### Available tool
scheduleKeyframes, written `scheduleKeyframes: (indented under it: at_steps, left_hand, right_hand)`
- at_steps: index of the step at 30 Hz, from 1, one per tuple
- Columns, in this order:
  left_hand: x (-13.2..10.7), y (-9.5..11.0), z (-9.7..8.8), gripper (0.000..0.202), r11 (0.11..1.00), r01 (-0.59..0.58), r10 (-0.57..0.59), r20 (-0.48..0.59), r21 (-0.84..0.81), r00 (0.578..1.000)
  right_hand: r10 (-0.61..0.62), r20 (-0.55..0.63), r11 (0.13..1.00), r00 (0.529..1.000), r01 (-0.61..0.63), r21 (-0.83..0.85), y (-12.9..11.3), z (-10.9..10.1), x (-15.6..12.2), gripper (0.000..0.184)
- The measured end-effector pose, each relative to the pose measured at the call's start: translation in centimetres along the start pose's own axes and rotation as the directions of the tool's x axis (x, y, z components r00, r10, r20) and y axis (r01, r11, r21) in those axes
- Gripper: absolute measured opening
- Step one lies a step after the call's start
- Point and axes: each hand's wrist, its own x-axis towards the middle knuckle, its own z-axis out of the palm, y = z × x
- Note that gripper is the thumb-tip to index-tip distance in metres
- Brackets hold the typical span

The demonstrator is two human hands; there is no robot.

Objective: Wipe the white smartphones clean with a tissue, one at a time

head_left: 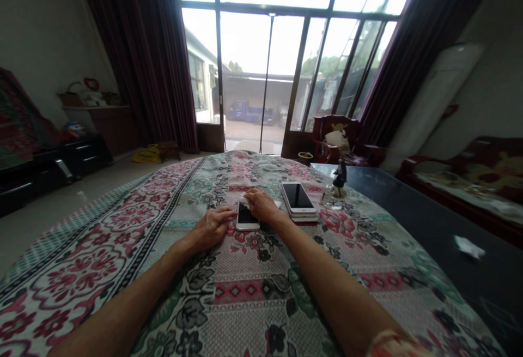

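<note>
While the left hand (pixel 210 228) is lying flat with its fingers loosely together, its fingertips just beside a white smartphone (pixel 247 219), the right hand (pixel 261 206) is curling its fingers over a small white cloth (pixel 245 201) at the phone's upper end. The phone is lying screen up on a floral bedspread (pixel 241 302). Just beside it, a second white smartphone (pixel 297 198) is resting on a small stack. A glass dish (pixel 333 199) is holding a dark figurine (pixel 339 177). Farther off, a yellow-rimmed tub (pixel 304 156) is sitting near a red wooden chair (pixel 327 139), and a basket (pixel 71 99) is standing on a wall shelf (pixel 96 108); their contents are too small to tell.
</note>
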Motion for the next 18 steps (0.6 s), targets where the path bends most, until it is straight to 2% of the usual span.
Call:
scheduleKeyframes:
  at_steps: [7, 18]
  left_hand:
    - [0.0, 0.0, 0.0, 0.044, 1.000, -0.009, 0.009, -0.009, 0.021, 1.000]
    - [0.1, 0.0, -0.2, 0.046, 0.999, -0.040, 0.040, 0.023, 0.003, 0.999]
  right_hand:
    - [-0.050, -0.024, 0.998, 0.998, 0.051, 0.043, 0.4, 0.7, 0.4, 0.033]
    - [-0.191, -0.024, 0.974, 0.981, 0.192, 0.120, -0.4, -0.1, -0.9, 0.030]
